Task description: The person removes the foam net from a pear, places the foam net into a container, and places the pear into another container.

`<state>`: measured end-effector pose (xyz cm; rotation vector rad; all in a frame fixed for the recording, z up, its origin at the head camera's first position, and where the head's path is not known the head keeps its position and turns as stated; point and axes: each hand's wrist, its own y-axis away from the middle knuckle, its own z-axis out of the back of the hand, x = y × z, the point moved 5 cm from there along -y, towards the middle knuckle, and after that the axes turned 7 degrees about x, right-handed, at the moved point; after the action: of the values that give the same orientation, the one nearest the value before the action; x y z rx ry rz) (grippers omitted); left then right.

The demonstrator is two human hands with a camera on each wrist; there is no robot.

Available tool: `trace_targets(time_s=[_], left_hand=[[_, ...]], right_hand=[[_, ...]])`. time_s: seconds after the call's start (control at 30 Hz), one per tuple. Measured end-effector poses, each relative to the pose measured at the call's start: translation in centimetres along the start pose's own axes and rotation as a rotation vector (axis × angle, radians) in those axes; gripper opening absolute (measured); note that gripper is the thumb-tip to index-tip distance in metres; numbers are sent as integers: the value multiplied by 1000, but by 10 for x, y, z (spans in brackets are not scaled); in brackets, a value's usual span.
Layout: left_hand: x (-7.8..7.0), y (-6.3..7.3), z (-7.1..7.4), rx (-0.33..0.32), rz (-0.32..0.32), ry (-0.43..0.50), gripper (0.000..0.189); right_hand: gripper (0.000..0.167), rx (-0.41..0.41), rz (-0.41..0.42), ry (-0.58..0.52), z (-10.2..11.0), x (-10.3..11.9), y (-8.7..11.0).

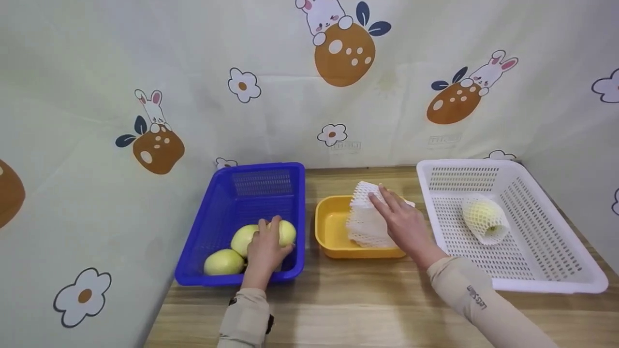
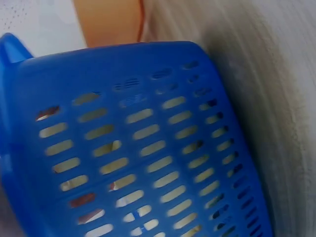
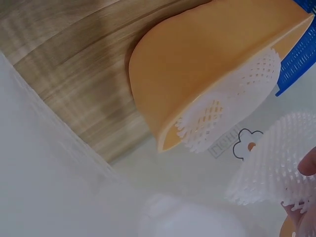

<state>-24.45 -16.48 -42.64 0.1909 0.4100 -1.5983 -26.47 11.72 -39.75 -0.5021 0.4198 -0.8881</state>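
Inside the blue basket (image 1: 251, 205), my left hand (image 1: 266, 247) curls its fingers round a pale yellow-green fruit (image 1: 288, 234). Two similar fruits, a middle one (image 1: 242, 238) and a left one (image 1: 223, 262), lie beside it. The left wrist view shows only the basket's slotted side (image 2: 158, 133), which hides that hand. My right hand (image 1: 410, 227) pinches a white foam net sleeve (image 3: 276, 158) above the yellow tub (image 1: 333, 224). More foam net sleeves (image 3: 212, 123) stick out of the tub.
To the right stands a white perforated basket (image 1: 483, 273), with one fruit in a foam net (image 1: 483, 218) inside. All the containers rest on a wood-grain table (image 1: 338, 299). A printed cloth (image 1: 280, 121) hangs behind and at the sides.
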Motion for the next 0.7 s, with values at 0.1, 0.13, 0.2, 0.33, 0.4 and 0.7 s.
trace_targets(time_s=[0.1,0.13,0.2,0.33,0.4,0.7], left_hand=[[3,-4,-6,22,3,-18,65],[4,-6,-8,30,8,-24,65],[5,-9,-13,41,13,-37,65],[9,-14,-21,51,27,-68,66],[10,-15,-24,48,34,-91,65],[12,-22,-32,113,55,-145,67]], right_hand=[[58,6,-5,20,-7,1,-3],[58,8,-7,29,-10,1,-4],[57,11,-13,41,-15,1,-5],[57,20,-17,54,-24,2,-5],[58,19,-13,59,-28,2,-4],[57,80,-38,44,-49,2,1]])
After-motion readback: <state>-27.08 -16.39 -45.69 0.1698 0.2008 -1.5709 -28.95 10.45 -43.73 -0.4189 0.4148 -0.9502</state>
